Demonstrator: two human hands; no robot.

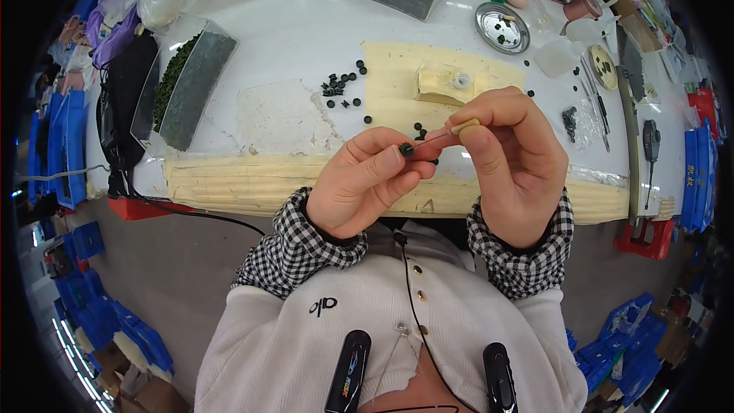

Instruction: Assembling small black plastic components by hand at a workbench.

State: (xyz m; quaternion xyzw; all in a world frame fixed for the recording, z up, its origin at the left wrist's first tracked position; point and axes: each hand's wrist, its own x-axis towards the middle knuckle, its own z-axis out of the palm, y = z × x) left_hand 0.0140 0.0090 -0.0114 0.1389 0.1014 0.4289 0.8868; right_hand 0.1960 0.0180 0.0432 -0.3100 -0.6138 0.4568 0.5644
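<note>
Here, above a cluttered white worktop, the left hand pinches a small dark part; the right hand grips a thin tool reaching it. Blue bins surround us.

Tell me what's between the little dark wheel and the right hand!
A thin stick. In the head view, it reaches from the right hand toward the dark wheel, which the left hand pinches.

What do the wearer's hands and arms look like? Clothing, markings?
Left hand and right hand: no gloves. Black-and-white checked fabric lower sleeves, gathered, with black inner edging at the wrists. Cream knit upper sleeves. No lettering visible on either arm.
</note>
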